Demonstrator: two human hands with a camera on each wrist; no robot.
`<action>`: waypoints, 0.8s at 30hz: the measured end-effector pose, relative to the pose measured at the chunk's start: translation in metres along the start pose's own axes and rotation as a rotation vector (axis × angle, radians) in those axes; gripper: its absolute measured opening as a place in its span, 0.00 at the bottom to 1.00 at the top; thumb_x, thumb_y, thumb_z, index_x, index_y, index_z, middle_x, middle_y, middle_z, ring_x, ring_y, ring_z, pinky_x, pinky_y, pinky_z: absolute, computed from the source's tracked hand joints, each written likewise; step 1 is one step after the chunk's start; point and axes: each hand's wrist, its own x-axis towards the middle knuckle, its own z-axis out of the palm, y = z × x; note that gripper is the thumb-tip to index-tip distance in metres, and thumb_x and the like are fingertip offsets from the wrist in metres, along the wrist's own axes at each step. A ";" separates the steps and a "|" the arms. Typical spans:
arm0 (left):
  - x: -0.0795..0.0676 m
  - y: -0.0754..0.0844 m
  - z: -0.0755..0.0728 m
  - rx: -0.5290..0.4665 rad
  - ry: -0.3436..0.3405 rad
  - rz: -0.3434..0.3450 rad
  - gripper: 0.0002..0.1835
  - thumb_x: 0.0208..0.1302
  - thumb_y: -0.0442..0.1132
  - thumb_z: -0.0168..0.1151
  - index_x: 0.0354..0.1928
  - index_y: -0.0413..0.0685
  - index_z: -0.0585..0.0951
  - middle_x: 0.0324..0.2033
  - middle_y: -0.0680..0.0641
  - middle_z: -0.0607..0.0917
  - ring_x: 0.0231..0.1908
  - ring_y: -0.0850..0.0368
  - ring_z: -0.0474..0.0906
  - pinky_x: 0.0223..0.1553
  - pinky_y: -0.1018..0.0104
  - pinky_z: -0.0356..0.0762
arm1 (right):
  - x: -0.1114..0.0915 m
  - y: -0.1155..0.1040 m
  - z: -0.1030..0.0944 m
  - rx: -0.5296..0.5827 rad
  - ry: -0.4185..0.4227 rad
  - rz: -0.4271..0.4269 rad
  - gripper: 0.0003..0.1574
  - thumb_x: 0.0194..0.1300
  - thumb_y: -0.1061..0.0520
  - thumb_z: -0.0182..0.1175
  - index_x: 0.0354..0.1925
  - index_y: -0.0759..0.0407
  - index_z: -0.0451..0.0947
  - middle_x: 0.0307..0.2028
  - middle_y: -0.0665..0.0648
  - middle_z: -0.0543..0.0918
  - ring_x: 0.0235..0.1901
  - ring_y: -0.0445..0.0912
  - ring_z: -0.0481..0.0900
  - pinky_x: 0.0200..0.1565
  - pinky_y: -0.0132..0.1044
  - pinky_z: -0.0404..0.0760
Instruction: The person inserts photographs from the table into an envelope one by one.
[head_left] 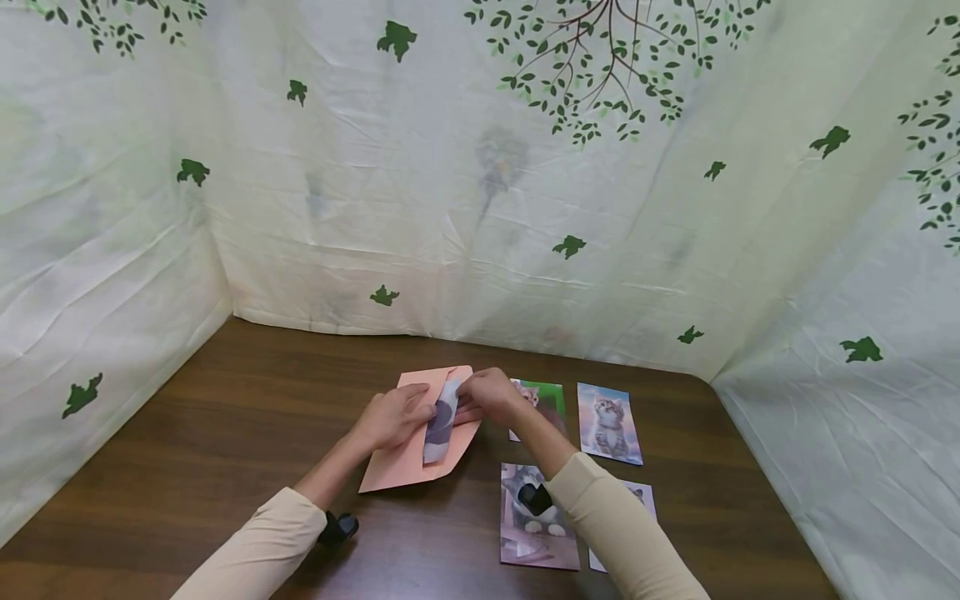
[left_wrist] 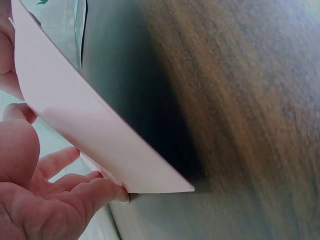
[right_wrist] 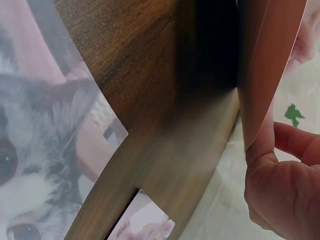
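Observation:
A salmon-pink envelope [head_left: 403, 460] is raised at a tilt above the table, its opening turned to the right. A grey-and-white picture card [head_left: 439, 429] sits partly inside that opening. My left hand [head_left: 393, 417] grips the envelope from its left side, thumb reaching onto the card and fingers behind. In the left wrist view, fingers of the left hand [left_wrist: 60, 200] support the lower edge of the envelope [left_wrist: 90, 125]. My right hand [head_left: 491, 397] pinches the card near its upper end, its other fingers against the flap. The flap partly hides the right hand [right_wrist: 285, 187] in its wrist view.
Right of the envelope lie several kitten pictures: one with green [head_left: 553, 400], one with a blue sky [head_left: 609, 423], a larger one [head_left: 536, 533] in front and one [head_left: 641, 493] partly under the right sleeve. White leaf-printed cloth [head_left: 450, 208] surrounds the brown table [head_left: 247, 433].

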 end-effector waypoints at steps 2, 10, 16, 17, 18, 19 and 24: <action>0.000 0.000 0.000 -0.005 -0.005 -0.007 0.29 0.74 0.49 0.55 0.70 0.40 0.74 0.66 0.35 0.77 0.66 0.32 0.72 0.65 0.39 0.68 | 0.000 0.000 0.002 -0.004 -0.001 0.002 0.15 0.69 0.67 0.53 0.46 0.79 0.79 0.26 0.62 0.83 0.21 0.46 0.86 0.31 0.38 0.87; 0.000 0.000 -0.002 -0.017 -0.010 -0.033 0.29 0.73 0.50 0.54 0.70 0.42 0.74 0.66 0.36 0.77 0.66 0.31 0.71 0.65 0.39 0.68 | 0.001 0.002 0.007 -0.018 -0.017 -0.001 0.15 0.70 0.66 0.53 0.45 0.79 0.79 0.26 0.62 0.83 0.20 0.46 0.86 0.31 0.38 0.88; -0.001 -0.001 -0.001 -0.026 0.010 -0.024 0.29 0.72 0.50 0.55 0.69 0.42 0.74 0.65 0.36 0.78 0.66 0.31 0.71 0.64 0.39 0.69 | 0.004 0.005 0.011 -0.016 -0.020 0.012 0.15 0.71 0.65 0.53 0.44 0.78 0.80 0.27 0.61 0.84 0.21 0.46 0.86 0.33 0.39 0.88; 0.000 -0.001 -0.001 -0.027 0.011 -0.025 0.29 0.72 0.49 0.55 0.69 0.41 0.74 0.66 0.36 0.78 0.66 0.31 0.71 0.65 0.39 0.69 | 0.005 0.006 0.011 -0.016 -0.021 0.011 0.15 0.71 0.65 0.53 0.44 0.78 0.80 0.27 0.61 0.84 0.22 0.46 0.86 0.33 0.39 0.88; 0.000 -0.001 0.000 -0.027 0.011 -0.026 0.29 0.72 0.49 0.55 0.69 0.41 0.74 0.65 0.35 0.78 0.66 0.31 0.71 0.65 0.39 0.69 | 0.005 0.006 0.011 -0.016 -0.022 0.010 0.14 0.71 0.65 0.53 0.44 0.77 0.80 0.27 0.61 0.84 0.22 0.46 0.86 0.33 0.39 0.88; 0.001 -0.002 0.000 -0.027 0.011 -0.026 0.29 0.72 0.49 0.55 0.69 0.41 0.74 0.65 0.35 0.78 0.66 0.31 0.71 0.65 0.40 0.69 | 0.005 0.007 0.012 -0.015 -0.025 0.008 0.14 0.71 0.65 0.53 0.44 0.77 0.80 0.27 0.61 0.84 0.22 0.46 0.86 0.33 0.39 0.88; 0.001 -0.002 0.001 -0.022 0.016 -0.021 0.29 0.72 0.49 0.55 0.69 0.41 0.74 0.65 0.35 0.78 0.66 0.31 0.72 0.65 0.40 0.69 | 0.005 0.007 0.015 -0.011 -0.027 -0.002 0.14 0.70 0.65 0.53 0.43 0.76 0.80 0.26 0.61 0.84 0.22 0.46 0.87 0.31 0.38 0.87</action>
